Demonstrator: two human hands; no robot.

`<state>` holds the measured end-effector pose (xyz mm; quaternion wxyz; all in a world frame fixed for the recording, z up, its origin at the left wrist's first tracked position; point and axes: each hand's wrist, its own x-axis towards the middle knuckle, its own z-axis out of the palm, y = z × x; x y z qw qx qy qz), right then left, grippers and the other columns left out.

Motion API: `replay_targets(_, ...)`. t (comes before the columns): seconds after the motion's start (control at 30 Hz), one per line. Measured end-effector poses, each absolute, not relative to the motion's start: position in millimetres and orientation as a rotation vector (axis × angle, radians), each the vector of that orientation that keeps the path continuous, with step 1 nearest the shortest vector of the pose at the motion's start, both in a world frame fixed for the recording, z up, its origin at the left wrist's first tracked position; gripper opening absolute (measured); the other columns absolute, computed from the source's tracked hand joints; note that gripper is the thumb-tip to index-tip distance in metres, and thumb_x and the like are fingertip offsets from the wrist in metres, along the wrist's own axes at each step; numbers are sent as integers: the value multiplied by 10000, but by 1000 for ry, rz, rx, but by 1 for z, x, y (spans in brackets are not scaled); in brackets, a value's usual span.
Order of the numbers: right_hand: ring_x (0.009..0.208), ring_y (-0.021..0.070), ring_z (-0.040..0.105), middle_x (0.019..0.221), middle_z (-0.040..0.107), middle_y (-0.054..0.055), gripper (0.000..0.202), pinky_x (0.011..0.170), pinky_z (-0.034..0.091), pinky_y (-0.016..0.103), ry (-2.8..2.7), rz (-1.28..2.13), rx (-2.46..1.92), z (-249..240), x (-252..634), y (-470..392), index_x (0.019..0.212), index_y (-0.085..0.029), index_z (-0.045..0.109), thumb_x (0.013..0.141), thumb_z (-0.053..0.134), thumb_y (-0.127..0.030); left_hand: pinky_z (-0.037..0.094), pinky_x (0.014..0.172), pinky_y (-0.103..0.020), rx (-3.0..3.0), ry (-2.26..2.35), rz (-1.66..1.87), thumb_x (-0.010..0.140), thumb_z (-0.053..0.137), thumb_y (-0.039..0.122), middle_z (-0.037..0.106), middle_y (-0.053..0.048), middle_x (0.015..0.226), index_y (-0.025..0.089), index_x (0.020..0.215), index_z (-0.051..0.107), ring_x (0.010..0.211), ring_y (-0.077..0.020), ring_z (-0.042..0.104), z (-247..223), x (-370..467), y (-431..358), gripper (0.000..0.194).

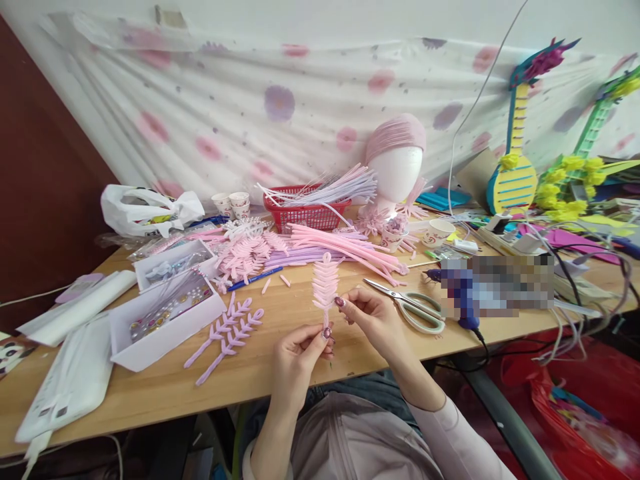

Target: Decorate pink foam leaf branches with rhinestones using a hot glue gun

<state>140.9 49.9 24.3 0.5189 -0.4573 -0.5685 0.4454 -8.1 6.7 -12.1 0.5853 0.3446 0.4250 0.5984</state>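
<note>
Upright over the table's front edge stands a pink pipe-cleaner leaf [325,283] with short side fronds and a looped tip. My left hand [303,357] pinches its stem from below between thumb and fingers. At the leaf's lower right edge, the thumb and fingers of my right hand [373,320] are closed on a frond; the exact contact is partly hidden. Two lilac pipe-cleaner sprigs [230,340] lie on the wood to the left. Scissors [413,307] with pale handles rest just right of my right hand.
Pink pipe cleaners [345,250] lie behind, before a red basket [313,213]. White boxes [160,327] with gems sit left, near a blue pen [255,279]. A blue glue gun [465,293] with its cord lies right. A white mannequin head [397,170] stands at the back.
</note>
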Motion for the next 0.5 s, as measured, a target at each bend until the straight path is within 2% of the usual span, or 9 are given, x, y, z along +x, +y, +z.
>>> replay_targets(0.5, 556, 121, 501, 632, 606, 13, 476, 516, 393, 253, -1342, 1103, -1112, 23, 146, 51, 699, -167, 690, 653, 821, -623, 565, 527, -210, 857, 962, 1424, 695, 813, 269, 743, -51, 691, 176, 765, 847, 591, -131, 636, -15, -9, 6, 121)
